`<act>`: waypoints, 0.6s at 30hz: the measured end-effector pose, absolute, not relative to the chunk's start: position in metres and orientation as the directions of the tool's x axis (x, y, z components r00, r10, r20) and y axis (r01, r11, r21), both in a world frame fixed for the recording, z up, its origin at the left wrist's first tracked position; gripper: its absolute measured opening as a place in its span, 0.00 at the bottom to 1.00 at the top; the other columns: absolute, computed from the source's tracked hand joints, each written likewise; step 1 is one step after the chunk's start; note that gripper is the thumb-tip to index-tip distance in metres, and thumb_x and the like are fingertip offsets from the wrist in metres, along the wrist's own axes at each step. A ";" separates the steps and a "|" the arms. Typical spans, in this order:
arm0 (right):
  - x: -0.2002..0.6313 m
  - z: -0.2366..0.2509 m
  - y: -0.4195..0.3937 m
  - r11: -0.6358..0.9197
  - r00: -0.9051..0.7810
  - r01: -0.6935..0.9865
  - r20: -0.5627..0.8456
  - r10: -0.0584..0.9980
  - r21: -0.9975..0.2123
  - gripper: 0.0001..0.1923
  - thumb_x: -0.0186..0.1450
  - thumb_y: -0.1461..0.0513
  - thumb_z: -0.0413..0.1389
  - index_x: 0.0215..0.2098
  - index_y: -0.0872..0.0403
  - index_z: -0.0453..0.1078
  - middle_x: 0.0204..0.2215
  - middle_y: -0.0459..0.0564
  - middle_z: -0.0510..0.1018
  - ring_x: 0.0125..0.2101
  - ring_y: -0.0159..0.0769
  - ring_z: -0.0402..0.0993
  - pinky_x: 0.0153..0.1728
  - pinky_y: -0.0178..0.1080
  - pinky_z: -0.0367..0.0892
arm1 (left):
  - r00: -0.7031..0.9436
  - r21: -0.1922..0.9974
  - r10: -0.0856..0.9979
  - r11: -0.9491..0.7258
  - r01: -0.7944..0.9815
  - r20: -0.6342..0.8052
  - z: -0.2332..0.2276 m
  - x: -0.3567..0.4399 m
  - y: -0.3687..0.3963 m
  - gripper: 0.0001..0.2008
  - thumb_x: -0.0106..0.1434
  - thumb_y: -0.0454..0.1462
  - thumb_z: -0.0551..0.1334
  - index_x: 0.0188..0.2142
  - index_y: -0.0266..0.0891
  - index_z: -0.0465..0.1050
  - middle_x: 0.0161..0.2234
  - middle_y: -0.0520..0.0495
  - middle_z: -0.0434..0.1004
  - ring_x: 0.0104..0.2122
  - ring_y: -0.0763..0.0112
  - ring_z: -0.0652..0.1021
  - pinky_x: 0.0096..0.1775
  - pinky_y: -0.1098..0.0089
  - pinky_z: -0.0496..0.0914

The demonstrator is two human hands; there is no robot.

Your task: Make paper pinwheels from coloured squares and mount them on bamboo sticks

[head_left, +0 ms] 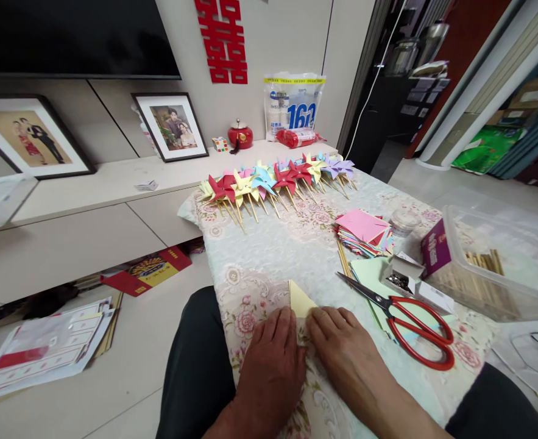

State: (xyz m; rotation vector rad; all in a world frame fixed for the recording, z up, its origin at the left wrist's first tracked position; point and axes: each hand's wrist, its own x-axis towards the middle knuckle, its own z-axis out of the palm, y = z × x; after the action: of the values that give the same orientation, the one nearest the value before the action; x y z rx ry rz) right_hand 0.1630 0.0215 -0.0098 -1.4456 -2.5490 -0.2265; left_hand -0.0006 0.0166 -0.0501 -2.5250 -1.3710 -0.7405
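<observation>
A folded piece of pale yellow paper [300, 299] lies on the flowered tablecloth [278, 250] near the table's front edge. My left hand [271, 360] presses flat on its lower left part. My right hand [342, 344] presses on its lower right part, fingertips touching the paper beside the left hand. Only the paper's pointed upper corner shows; the rest is hidden under my fingers. Red-handled scissors [406, 323] lie just right of my right hand.
A row of several coloured paper pinwheels on sticks [278, 180] lies at the table's far end. A stack of coloured paper squares [364, 231], a small open box of pins [401, 277] and a clear plastic bin with wooden sticks [492, 268] sit at right. Papers lie on the floor at left.
</observation>
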 end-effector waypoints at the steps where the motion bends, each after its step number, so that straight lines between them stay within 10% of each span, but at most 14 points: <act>1: 0.165 -0.009 0.025 0.511 -0.497 0.860 0.247 0.832 0.011 0.12 0.59 0.73 0.59 0.39 0.56 0.73 0.36 0.52 0.78 0.36 0.44 0.72 0.39 0.45 0.68 | 0.451 0.087 0.738 -0.562 0.823 0.502 -0.050 0.000 0.017 0.18 0.66 0.33 0.54 0.52 0.27 0.72 0.50 0.33 0.78 0.50 0.51 0.75 0.51 0.53 0.68; 18: 0.183 -0.016 0.044 0.556 -0.518 0.831 0.328 0.790 -0.027 0.09 0.63 0.74 0.57 0.36 0.54 0.70 0.32 0.49 0.77 0.32 0.39 0.70 0.32 0.39 0.61 | 0.295 0.466 0.817 -0.536 0.703 0.496 -0.037 -0.014 0.023 0.18 0.65 0.28 0.55 0.54 0.34 0.71 0.50 0.37 0.77 0.49 0.58 0.77 0.51 0.55 0.74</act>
State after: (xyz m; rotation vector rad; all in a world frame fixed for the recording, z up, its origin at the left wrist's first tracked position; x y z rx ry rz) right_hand 0.1827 0.0444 -0.0159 -1.3376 -2.4918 -0.1907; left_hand -0.0145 0.0231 -0.0368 -2.6513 -1.5723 -1.1813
